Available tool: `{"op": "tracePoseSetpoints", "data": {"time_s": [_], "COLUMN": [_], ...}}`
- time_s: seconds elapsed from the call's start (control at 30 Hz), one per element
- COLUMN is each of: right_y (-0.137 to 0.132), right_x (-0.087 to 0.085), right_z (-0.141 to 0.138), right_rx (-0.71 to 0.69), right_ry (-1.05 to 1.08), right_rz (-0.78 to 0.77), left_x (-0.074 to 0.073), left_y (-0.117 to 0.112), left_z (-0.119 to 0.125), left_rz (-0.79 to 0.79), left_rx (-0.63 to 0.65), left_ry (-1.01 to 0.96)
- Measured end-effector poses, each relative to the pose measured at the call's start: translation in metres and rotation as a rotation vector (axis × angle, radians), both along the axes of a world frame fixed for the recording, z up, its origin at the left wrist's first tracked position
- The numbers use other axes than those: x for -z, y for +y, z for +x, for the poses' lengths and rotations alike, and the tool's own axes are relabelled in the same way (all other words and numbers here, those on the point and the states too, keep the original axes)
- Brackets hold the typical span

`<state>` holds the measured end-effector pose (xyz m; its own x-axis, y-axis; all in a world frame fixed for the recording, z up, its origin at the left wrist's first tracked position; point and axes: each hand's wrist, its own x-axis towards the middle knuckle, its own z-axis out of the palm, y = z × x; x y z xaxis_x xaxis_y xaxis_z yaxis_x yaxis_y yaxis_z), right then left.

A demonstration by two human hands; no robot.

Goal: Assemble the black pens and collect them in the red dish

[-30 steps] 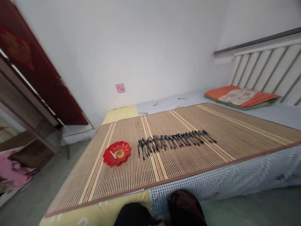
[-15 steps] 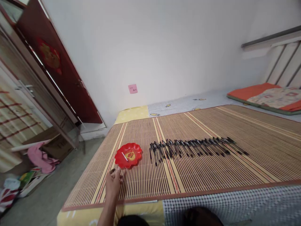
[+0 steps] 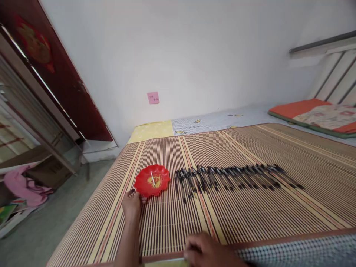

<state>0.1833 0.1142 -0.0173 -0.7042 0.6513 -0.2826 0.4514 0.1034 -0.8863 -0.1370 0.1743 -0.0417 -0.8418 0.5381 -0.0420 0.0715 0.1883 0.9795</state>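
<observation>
A pink note (image 3: 153,98) on the wall (image 3: 211,55) was unreadable. On the mat (image 3: 250,215), left of the pens (image 3: 240,183), the left hand (image 3: 131,204) gripped a red plate (image 3: 143,181); the right hand (image 3: 204,249) was too blurred to tell.

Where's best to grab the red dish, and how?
Probably by the near-left rim of the dish, from where the left hand is, pinching above and below: this rim looks raised. The pens lie to the right; keep it level, as a white stick lies inside.
</observation>
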Motion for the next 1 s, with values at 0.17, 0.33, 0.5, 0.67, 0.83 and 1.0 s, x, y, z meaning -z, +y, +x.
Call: {"op": "tracePoseSetpoints", "data": {"time_s": [0.17, 0.33, 0.5, 0.67, 0.83, 1.0], "right_y": [0.106, 0.157, 0.161, 0.164, 0.167, 0.167], "right_x": [-0.053, -0.036, -0.008, -0.010, -0.006, 0.002], "right_z": [-0.009, -0.025, -0.027, -0.010, -0.001, -0.002], "right_rx": [0.404, 0.700, 0.802, 0.883, 0.900, 0.852], "right_ry": [0.376, 0.579, 0.630, 0.675, 0.680, 0.668], "right_rz": [0.088, 0.181, 0.095, 0.085, 0.087, 0.088], "left_x": [-0.018, -0.040, -0.042, -0.036, -0.028, -0.022], "left_y": [-0.011, -0.012, 0.017, 0.036, 0.039, 0.038], "left_z": [0.004, 0.050, 0.112, 0.128, 0.129, 0.128], "left_rz": [-0.022, 0.003, -0.218, -0.459, -0.565, -0.613], "left_rx": [-0.094, 0.016, 0.583, 0.617, 0.613, 0.596], "left_ry": [0.131, 0.576, 0.653, 0.769, 0.779, 0.771]}}
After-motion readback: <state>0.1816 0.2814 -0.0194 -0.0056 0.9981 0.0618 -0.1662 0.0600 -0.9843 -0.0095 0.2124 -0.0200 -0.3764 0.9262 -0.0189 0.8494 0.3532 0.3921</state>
